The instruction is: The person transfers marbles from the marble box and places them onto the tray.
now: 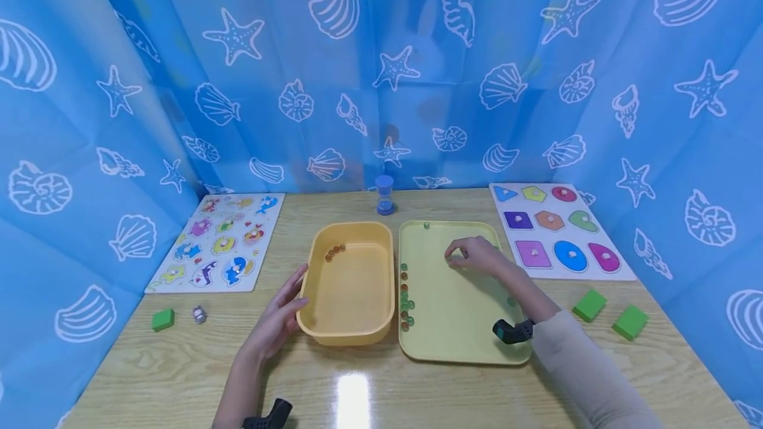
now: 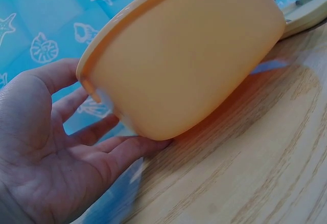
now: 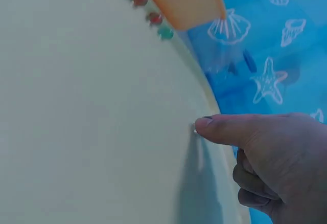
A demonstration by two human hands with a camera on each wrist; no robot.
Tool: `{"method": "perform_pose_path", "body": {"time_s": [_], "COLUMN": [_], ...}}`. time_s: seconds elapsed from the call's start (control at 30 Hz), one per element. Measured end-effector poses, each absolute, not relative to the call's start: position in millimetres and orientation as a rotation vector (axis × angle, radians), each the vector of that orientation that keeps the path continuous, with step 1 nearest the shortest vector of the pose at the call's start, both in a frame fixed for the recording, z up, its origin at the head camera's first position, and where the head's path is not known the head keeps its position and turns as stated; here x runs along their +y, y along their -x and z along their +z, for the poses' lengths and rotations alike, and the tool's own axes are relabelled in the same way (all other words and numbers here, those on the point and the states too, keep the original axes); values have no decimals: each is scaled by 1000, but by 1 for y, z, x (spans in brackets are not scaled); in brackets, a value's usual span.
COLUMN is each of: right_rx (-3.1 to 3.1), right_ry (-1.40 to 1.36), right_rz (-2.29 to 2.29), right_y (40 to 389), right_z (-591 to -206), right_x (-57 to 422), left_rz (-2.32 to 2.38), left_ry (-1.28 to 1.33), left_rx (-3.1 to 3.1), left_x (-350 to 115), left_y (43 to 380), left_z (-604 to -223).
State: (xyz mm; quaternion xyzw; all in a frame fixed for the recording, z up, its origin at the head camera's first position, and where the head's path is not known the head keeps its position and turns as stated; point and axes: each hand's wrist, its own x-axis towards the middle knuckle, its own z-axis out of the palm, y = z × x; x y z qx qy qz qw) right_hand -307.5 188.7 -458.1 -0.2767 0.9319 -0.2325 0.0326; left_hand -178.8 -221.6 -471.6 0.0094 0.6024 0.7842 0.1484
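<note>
My left hand [image 1: 279, 320] holds the left side of an orange plastic basin [image 1: 348, 335], its thumb over the rim. In the left wrist view, the fingers [image 2: 127, 152] touch the basin's outer wall [image 2: 189, 55]. A short row of orange-red beads [image 1: 335, 252] lies inside the basin. Over the yellow tray [image 1: 459, 323], my right hand [image 1: 477, 257] pinches a small bead [image 1: 450, 259] between thumb and forefinger; it is mostly hidden and looks greenish. Green and red translucent beads [image 1: 405, 296] line the tray's left edge. Single green beads lie at its top edge [image 1: 426, 225] and right side [image 1: 511, 301].
A sea-animal puzzle board [image 1: 217, 243] lies at left, a shape puzzle board [image 1: 560, 234] at right. A blue hourglass [image 1: 384, 195] stands at the back before a blue curtain. Green blocks [image 1: 630, 322] lie right; another green block [image 1: 163, 320] and a small grey figure [image 1: 199, 314] lie left.
</note>
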Motion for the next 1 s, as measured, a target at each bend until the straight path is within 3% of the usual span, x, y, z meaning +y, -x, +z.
{"method": "perform_pose_path", "body": {"time_s": [0.27, 0.57, 0.77, 1.0], "right_rx": [2939, 2818, 2636, 2630], "right_ry": [870, 1125, 1239, 1187], "right_rz": [-718, -851, -889, -678], "right_y": [303, 319, 336, 339], "right_z": [-444, -392, -401, -428], "right_x": [181, 75, 7, -31], "left_rz": [2248, 2262, 2271, 2257], "left_ry": [-20, -17, -44, -50], "left_rx": [1729, 1726, 1725, 1724], "left_x": [-220, -222, -221, -221], "left_y": [178, 180, 181, 178], "left_z": [-473, -472, -472, -472]}}
